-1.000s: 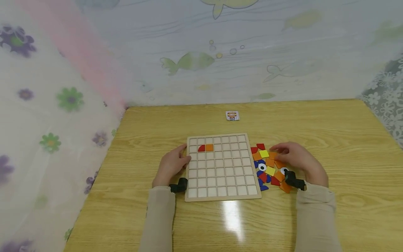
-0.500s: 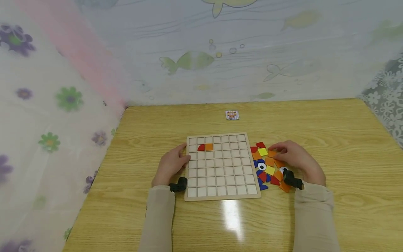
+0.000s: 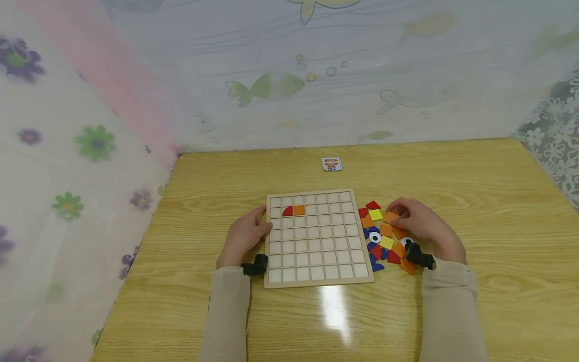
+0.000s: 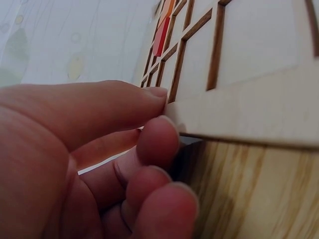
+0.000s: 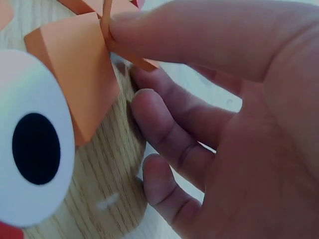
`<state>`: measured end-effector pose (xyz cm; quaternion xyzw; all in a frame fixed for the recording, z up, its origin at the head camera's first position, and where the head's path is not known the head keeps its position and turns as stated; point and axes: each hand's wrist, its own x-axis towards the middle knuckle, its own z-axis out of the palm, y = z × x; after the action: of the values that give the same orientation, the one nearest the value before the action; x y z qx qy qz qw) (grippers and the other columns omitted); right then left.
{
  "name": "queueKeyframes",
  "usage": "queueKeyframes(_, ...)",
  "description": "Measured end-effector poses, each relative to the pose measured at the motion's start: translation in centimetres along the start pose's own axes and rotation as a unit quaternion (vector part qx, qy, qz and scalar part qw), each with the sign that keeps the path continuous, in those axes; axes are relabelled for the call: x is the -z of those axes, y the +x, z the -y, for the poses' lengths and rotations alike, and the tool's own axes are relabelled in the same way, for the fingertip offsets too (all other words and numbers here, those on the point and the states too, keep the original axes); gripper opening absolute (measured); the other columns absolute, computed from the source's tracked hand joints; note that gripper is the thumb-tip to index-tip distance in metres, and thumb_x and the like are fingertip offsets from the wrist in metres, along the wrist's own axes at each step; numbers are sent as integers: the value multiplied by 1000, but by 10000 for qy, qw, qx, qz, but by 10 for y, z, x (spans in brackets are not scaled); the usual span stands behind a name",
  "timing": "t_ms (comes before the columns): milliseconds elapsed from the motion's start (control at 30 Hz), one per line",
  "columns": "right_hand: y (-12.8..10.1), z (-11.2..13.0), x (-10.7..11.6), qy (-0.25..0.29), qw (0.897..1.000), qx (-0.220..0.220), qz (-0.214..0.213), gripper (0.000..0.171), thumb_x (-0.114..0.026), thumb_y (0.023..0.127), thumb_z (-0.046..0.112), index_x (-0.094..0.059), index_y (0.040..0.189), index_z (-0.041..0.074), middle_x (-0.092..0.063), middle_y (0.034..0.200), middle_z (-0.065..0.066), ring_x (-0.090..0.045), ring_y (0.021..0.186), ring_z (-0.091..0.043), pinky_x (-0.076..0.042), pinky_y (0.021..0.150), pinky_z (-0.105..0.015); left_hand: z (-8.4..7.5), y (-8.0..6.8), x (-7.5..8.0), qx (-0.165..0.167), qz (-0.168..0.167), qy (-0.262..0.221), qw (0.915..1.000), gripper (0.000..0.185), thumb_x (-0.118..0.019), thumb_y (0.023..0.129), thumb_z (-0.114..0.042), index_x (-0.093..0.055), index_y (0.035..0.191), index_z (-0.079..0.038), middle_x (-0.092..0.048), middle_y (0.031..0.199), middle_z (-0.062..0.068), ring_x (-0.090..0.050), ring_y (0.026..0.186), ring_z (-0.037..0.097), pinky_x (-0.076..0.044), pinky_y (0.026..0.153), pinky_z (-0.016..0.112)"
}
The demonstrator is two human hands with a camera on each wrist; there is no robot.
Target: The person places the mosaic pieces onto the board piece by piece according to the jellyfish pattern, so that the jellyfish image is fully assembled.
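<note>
In the head view a wooden grid board (image 3: 320, 246) lies flat on the table. A red quarter-round tile (image 3: 288, 211) and an orange square tile (image 3: 299, 210) sit side by side in its second row. My left hand (image 3: 242, 236) holds the board's left edge, thumb at the frame and the other fingers curled below, as the left wrist view shows. Right of the board, my right hand (image 3: 421, 220) pinches another orange tile (image 3: 390, 217) at the far side of the tile pile; in the right wrist view the thumb (image 5: 144, 32) covers part of it.
Red, orange, yellow and blue tiles lie in a loose pile against the board's right edge, among them a yellow square (image 3: 386, 242) and a white eye disc (image 3: 374, 237). A small pattern card (image 3: 332, 164) lies behind the board, near the wall.
My right hand has shifted slightly and now has its thumb and fingertips on an orange tile, which appears tilted. The left hand stays at the board's edge.
</note>
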<state>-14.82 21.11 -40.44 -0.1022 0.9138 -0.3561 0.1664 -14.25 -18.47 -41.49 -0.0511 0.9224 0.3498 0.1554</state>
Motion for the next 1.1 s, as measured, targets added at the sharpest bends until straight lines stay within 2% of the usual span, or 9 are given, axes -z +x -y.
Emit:
queueKeyframes(100, 0, 1, 0, 71, 9997, -218, -79, 25, -53, 89, 14, -51, 111, 2, -52, 96, -13, -46, 85, -26, -39, 74, -36, -1, 0, 0, 3, -1, 28, 10000, 56, -57, 86, -30, -36, 138, -24, -59, 71, -1, -55, 51, 15, -43, 50, 29)
queueKeyframes(300, 2, 3, 1, -41, 9968, -620, -508, 30, -50, 90, 23, -50, 114, 5, -52, 102, -16, -47, 89, -30, -39, 77, -42, -2, 0, 0, 58, -7, 58, 10000, 56, -57, 86, -31, -36, 137, -25, -59, 74, 0, -55, 53, 15, -43, 51, 28)
queueKeyframes(500, 5, 10, -1, -131, 9945, -712, -757, 34, -47, 91, 25, -50, 117, 4, -52, 105, -19, -48, 89, -31, -39, 77, -44, -2, -1, 0, 41, -36, 6, 10000, 56, -57, 86, -30, -36, 137, -25, -58, 73, 1, -55, 52, 16, -43, 50, 29)
queueKeyframes(633, 9, 16, -6, 55, 9938, -743, -820, 35, -45, 91, 28, -49, 119, 7, -52, 106, -16, -48, 91, -30, -41, 75, -41, -2, -1, 0, 53, -24, -18, 10000, 56, -57, 86, -30, -36, 137, -26, -58, 73, 1, -55, 51, 16, -43, 49, 29)
queueKeyframes(733, 12, 21, -11, 130, 9946, -663, -790, 35, -46, 91, 29, -49, 120, 10, -52, 107, -14, -49, 92, -29, -42, 73, -38, -2, -1, -1, 51, -21, -42, 10000, 56, -57, 86, -31, -36, 137, -26, -58, 74, 0, -54, 52, 16, -43, 49, 29)
queueKeyframes(833, 15, 26, -14, 35, 9963, -393, -767, 33, -49, 91, 27, -52, 119, 10, -54, 106, -15, -51, 91, -29, -43, 72, -40, -2, -1, -1, 18, -15, -68, 10000, 56, -57, 86, -30, -36, 137, -25, -58, 74, 1, -54, 52, 16, -43, 49, 29)
queueKeyframes(1100, 26, 47, -25, -59, 9977, 35, -680, 30, -50, 90, 26, -56, 116, 12, -56, 104, -12, -52, 89, -26, -42, 77, -42, -1, -1, -1, 44, -24, -11, 10000, 56, -57, 86, -31, -36, 137, -26, -58, 73, 0, -55, 52, 16, -43, 50, 29)
